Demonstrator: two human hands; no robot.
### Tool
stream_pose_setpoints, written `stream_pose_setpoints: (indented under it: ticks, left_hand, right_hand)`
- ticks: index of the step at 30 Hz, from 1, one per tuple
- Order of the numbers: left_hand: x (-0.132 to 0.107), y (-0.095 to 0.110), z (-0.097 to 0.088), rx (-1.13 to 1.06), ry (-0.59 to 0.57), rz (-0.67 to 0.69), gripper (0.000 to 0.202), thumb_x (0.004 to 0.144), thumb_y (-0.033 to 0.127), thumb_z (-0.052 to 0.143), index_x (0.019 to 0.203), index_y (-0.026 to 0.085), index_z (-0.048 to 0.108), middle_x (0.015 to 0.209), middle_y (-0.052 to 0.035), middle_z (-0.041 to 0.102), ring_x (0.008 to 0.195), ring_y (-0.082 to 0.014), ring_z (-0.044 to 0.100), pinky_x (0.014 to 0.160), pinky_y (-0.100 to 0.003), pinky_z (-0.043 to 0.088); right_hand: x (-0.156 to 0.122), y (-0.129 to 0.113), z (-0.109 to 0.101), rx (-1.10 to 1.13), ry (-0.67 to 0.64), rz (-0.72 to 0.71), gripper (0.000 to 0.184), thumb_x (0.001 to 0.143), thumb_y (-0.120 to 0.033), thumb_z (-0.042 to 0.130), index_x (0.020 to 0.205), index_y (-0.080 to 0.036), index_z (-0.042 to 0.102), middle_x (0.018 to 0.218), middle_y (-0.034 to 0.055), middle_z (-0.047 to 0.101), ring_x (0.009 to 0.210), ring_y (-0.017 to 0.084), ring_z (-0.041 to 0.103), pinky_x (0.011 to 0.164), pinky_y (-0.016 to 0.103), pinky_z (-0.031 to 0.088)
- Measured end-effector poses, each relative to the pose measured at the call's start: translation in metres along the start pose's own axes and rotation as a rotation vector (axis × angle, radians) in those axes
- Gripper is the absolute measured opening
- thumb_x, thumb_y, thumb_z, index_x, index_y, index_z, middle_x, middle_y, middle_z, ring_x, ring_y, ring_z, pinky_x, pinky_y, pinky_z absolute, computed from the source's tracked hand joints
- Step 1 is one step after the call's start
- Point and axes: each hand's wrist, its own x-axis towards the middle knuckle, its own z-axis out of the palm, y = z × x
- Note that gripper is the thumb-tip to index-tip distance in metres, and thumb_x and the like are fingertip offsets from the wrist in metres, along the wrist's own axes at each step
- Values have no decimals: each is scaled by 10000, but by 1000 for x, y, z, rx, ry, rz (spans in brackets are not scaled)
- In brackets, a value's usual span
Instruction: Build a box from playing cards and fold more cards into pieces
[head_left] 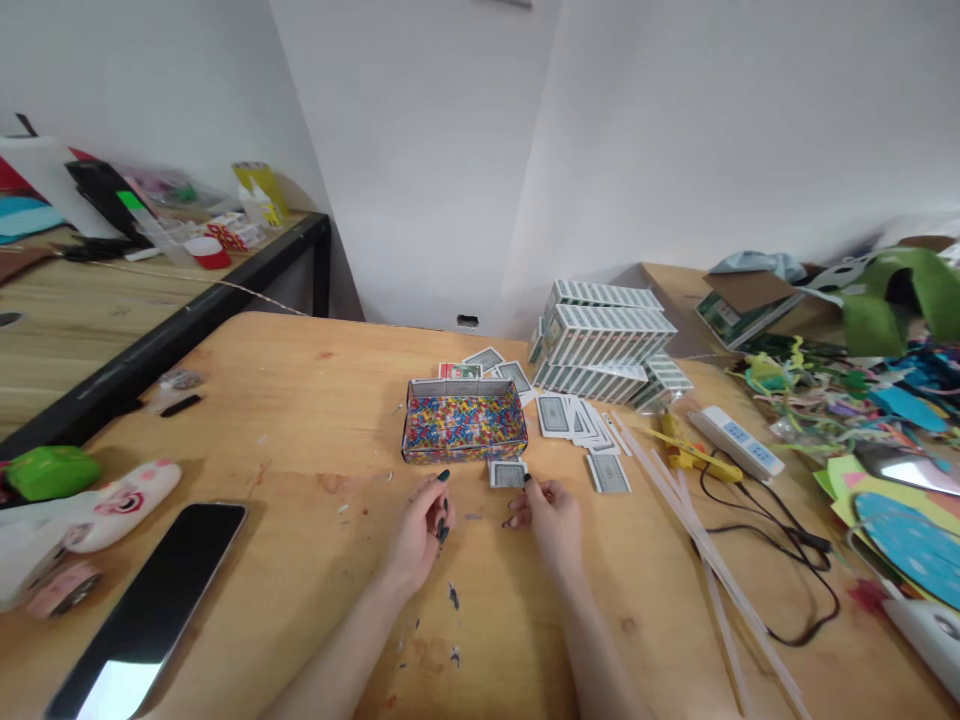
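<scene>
A shallow box [465, 418] stands near the middle of the wooden table, lined with a multicoloured pattern, with playing cards along its back inner wall. Just in front of its right corner is a grey-backed playing card [508, 475]. My right hand [553, 515] pinches this card at its right edge between thumb and finger. To the left, my left hand [425, 530] hovers with its fingers curled in and its thumb pointing forward; nothing shows in it. Loose playing cards [555, 414] lie fanned to the right of the box, and others lie behind it.
Striped card boxes [611, 335] are stacked at the back right. A yellow glue gun [686, 450], glue sticks [697, 535] and a power strip [739, 442] with a cable lie right. A phone [154, 600] lies front left beside a white toy [120, 505]. Paper scraps crowd the far right.
</scene>
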Motion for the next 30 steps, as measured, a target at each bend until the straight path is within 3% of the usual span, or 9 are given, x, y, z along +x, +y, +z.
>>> stream_pose_setpoints:
  ticks: [9, 12, 14, 16, 20, 22, 26, 30]
  left_hand:
    - [1, 1, 1, 36, 40, -16, 296, 675, 295, 598, 544, 178, 360, 435, 91, 366, 362, -41, 327, 410, -214, 231]
    - [1, 2, 0, 50, 37, -18, 298, 673, 302, 595, 540, 180, 358, 431, 90, 368, 373, -45, 339, 419, -213, 245]
    - [1, 2, 0, 55, 28, -16, 295, 676, 300, 595, 540, 179, 362, 432, 89, 368, 374, -45, 337, 419, -212, 245]
    - [0, 3, 0, 62, 26, -18, 295, 677, 302, 594, 539, 179, 365, 434, 89, 364, 370, -43, 328, 417, -213, 243]
    - [0, 3, 1, 47, 36, -23, 294, 670, 295, 606, 537, 177, 372, 445, 89, 370, 369, -40, 327, 409, -212, 236]
    - [1, 3, 1, 31, 43, -27, 289, 660, 286, 616, 538, 176, 377, 449, 89, 374, 371, -40, 334, 408, -212, 236]
    - [1, 2, 0, 29, 50, -21, 293, 658, 298, 618, 537, 177, 380, 446, 86, 377, 377, -44, 351, 414, -213, 250]
    - [3, 2, 0, 74, 44, -14, 310, 674, 341, 598, 530, 177, 377, 438, 81, 377, 378, -48, 363, 414, -212, 251]
  right_hand:
    - [1, -2, 2, 13, -4, -144, 389, 629, -528, 621, 731, -168, 513, 663, 53, 681, 361, 138, 550, 381, 257, 435]
    - [0, -3, 2, -59, -43, -149, 378, 672, -534, 578, 735, -165, 523, 648, 45, 661, 347, 127, 509, 370, 257, 410]
    - [2, -3, -2, -165, 0, -203, 359, 720, -526, 522, 720, -167, 527, 610, 37, 634, 362, 128, 489, 381, 258, 396]
    - [8, -3, -11, -303, 163, -346, 332, 750, -497, 489, 734, -169, 539, 627, 45, 622, 446, 148, 513, 448, 273, 412]
    - [28, -5, -42, -638, 658, -667, 319, 707, -404, 541, 901, -151, 556, 871, 130, 624, 784, 264, 550, 712, 403, 407]
    - [37, -6, -57, -744, 770, -716, 388, 690, -369, 552, 988, -121, 529, 953, 178, 596, 947, 328, 508, 796, 464, 359]
    - [47, -2, -63, -805, 749, -807, 459, 698, -391, 546, 1057, -111, 485, 992, 179, 570, 992, 322, 490, 868, 470, 335]
    - [52, 1, -43, -785, 611, -875, 484, 735, -411, 514, 1121, -126, 448, 1050, 162, 543, 1044, 292, 460, 872, 433, 364]
